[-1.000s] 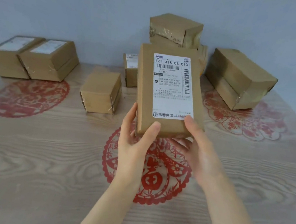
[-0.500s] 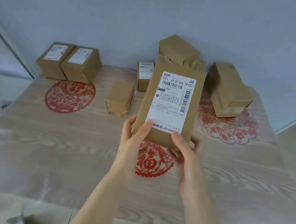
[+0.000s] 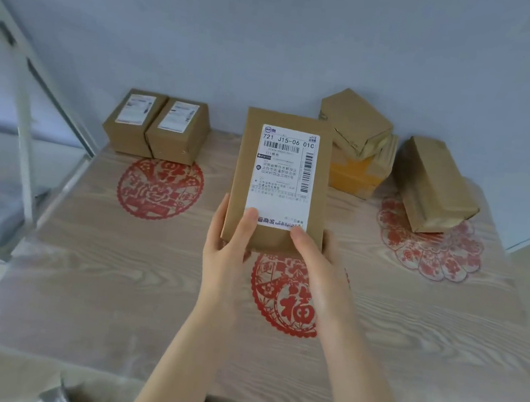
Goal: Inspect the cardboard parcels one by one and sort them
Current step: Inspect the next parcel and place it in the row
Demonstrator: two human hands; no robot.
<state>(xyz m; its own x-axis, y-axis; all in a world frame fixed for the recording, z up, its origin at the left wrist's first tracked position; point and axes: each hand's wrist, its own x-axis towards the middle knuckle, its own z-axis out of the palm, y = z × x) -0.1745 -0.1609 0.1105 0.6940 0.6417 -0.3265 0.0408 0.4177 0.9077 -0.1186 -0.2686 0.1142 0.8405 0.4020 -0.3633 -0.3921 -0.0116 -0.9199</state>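
Nearest, wood-grain tabletop (image 3: 111, 282) bearing a red paper-cut (image 3: 290, 305). Above it, left grip (image 3: 227, 249) and right grip (image 3: 318, 268) both grasping the lower end of a flat cardboard parcel (image 3: 245, 164), held upright off the tabletop, white label (image 3: 283, 176) facing the camera, thumbs on its bottom edge. Beyond: two labelled parcels (image 3: 155, 129) back left, stacked parcels (image 3: 357, 128) centre, another parcel (image 3: 434, 186) back right.

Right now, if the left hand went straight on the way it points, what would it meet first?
The left hand grips the parcel, which lies right in that line. What stands behind the parcel is hidden, so beyond it I cannot tell.
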